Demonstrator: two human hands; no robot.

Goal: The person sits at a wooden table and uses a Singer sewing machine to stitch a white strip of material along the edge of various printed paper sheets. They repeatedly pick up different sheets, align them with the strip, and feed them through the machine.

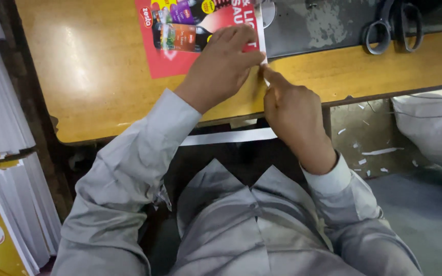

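Observation:
A red printed sheet (166,60) with pictures of bottles lies on the wooden table (93,76) at the top middle. My left hand (221,66) presses flat on its lower right part, fingers reaching to a narrow white strip (260,30) along the sheet's right edge. My right hand (292,115) sits just below and right of it, forefinger and thumb pinching the strip's lower end at the table's front edge. Both grey sleeves fill the lower part of the view.
Black-handled scissors (392,25) lie at the far right on a dark grey mat (323,25). Stacks of paper and yellow printed packs (1,204) stand at the left. A white strip (228,137) rests below the table edge. Paper scraps (379,152) litter the floor beside a white bag (431,122).

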